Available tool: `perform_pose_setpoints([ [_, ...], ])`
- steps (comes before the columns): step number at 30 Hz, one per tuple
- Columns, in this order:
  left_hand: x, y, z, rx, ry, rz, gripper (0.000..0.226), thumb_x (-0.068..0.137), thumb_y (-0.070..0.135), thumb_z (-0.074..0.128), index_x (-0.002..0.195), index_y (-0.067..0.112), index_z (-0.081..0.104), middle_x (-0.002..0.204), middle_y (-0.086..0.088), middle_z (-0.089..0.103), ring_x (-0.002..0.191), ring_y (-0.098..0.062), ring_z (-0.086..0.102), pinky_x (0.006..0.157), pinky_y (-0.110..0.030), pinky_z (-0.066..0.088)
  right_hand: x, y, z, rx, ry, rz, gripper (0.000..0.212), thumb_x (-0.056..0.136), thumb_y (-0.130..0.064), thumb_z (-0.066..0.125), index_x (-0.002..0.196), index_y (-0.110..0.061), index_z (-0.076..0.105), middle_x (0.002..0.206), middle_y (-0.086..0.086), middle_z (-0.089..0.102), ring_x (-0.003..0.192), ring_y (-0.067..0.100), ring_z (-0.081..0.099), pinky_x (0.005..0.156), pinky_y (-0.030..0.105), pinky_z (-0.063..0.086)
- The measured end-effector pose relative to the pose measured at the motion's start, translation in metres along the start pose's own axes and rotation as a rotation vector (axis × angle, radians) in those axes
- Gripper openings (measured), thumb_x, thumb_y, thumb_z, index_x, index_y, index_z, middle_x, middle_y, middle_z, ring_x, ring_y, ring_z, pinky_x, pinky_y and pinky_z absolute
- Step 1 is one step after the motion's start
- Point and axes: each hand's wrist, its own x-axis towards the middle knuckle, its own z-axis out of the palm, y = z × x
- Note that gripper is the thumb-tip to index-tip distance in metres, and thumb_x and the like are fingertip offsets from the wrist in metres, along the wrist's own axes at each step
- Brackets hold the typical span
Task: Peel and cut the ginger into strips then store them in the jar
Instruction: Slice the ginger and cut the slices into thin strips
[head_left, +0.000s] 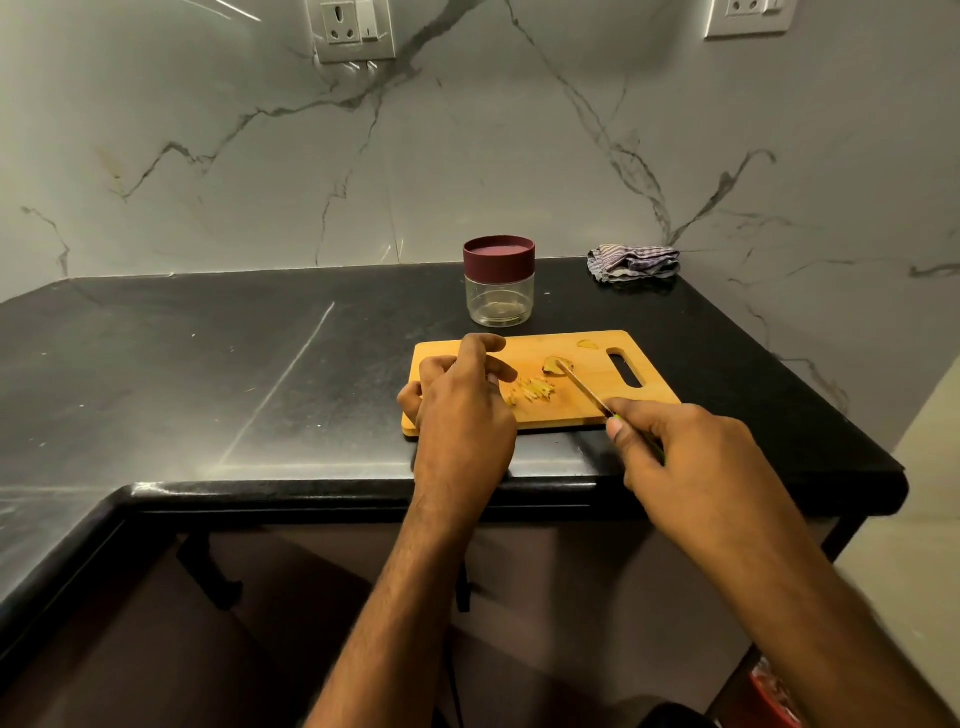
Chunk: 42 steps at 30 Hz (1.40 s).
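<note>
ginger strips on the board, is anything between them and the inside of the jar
Yes: the maroon lid sits on the jar, closing its mouth. The ginger strips lie on the cutting board just in front of the jar, and nothing else visible stands on the counter between them.

I see a black stone counter (260, 364) carrying a wooden cutting board (582, 410) near its front edge, a lidded glass jar (499, 283) just behind the board, and a crumpled striped cloth (634, 262) by the wall.
</note>
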Motion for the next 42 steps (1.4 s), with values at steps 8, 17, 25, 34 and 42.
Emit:
perform_pose_setpoints([
  [8,-0.007,-0.010,-0.008,-0.220,0.222,-0.043,0.018,0.098,0.026,0.061,0.115,0.034,0.062,0.112,0.016,0.065,0.118,-0.007,0.053,0.102,-0.035,0.035,0.000,-0.016,0.008,-0.099,-0.031,0.005,0.031,0.101,-0.035,0.040,0.123,-0.028,0.061,0.102,-0.002,0.066,0.072,0.007,0.042,0.070,0.023,0.043],
  [17,-0.010,-0.041,-0.039,-0.116,-0.018,-0.130,0.066,0.089,0.041,0.073,0.146,0.021,0.048,0.143,-0.001,0.056,0.134,-0.016,0.049,0.110,-0.040,0.044,-0.006,-0.050,0.027,-0.133,-0.052,-0.079,0.023,0.099,-0.031,0.045,0.119,-0.026,0.057,0.090,-0.006,0.059,0.076,0.010,0.046,0.064,0.023,0.037],
  [25,-0.014,-0.037,-0.033,0.155,-0.128,-0.056,0.086,0.086,0.057,0.066,0.154,0.018,0.032,0.153,-0.001,0.044,0.146,-0.021,0.033,0.115,-0.045,0.035,-0.002,-0.073,0.039,-0.066,-0.111,-0.128,0.029,0.100,-0.035,0.044,0.127,-0.033,0.052,0.097,-0.006,0.062,0.075,0.008,0.046,0.055,0.020,0.033],
  [34,-0.012,-0.032,-0.027,0.149,-0.080,-0.076,0.091,0.085,0.071,0.057,0.156,0.023,0.027,0.155,0.000,0.042,0.146,-0.021,0.032,0.118,-0.049,0.030,0.006,-0.049,0.021,-0.098,-0.044,-0.123,0.034,0.099,-0.041,0.044,0.133,-0.042,0.049,0.110,-0.008,0.065,0.084,0.008,0.051,0.069,0.025,0.041],
  [42,-0.010,-0.021,-0.017,0.153,-0.028,0.020,0.081,0.089,0.067,0.055,0.155,0.027,0.029,0.160,0.003,0.033,0.153,-0.016,0.013,0.126,-0.045,0.008,0.024,-0.020,0.017,-0.063,0.021,-0.085,0.038,0.095,-0.054,0.044,0.132,-0.047,0.052,0.114,-0.008,0.066,0.097,0.013,0.059,0.076,0.030,0.047],
])
